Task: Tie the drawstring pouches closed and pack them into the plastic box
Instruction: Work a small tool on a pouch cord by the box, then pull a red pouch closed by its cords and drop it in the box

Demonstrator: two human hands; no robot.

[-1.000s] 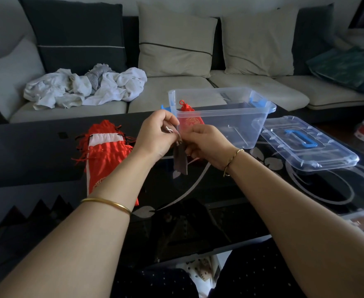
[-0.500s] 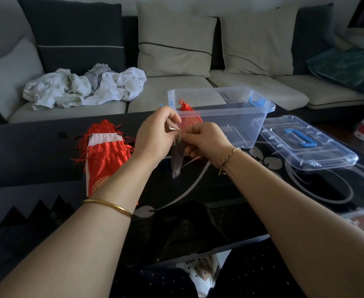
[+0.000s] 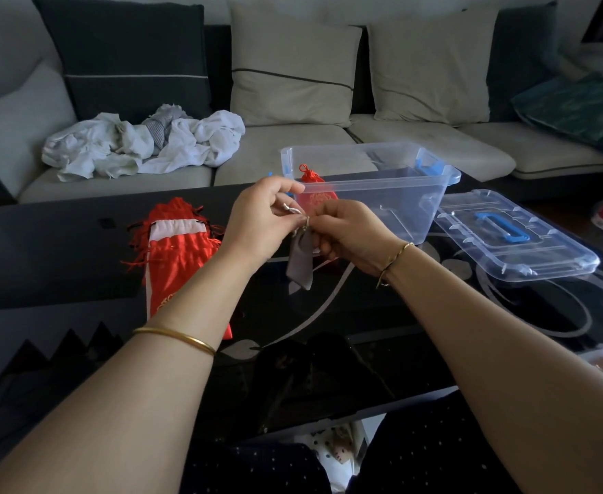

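Observation:
A small grey drawstring pouch (image 3: 300, 260) hangs in the air above the black table, in front of the clear plastic box (image 3: 392, 194). My left hand (image 3: 260, 222) pinches its pale cord at the top. My right hand (image 3: 346, 233) grips the pouch's gathered neck and the other cord end. One tied red pouch (image 3: 315, 194) stands inside the box at its left end. A pile of red satin pouches (image 3: 175, 251) lies on the table to the left of my hands.
The box's clear lid (image 3: 513, 237) with a blue handle lies on the table to the right. A grey sofa with cushions and a heap of white cloth (image 3: 143, 144) stands behind the glossy black table (image 3: 43, 251).
Both hands have shifted slightly, with the fingers reworking the cord at the grey pouch's neck. The pouch still hangs between them.

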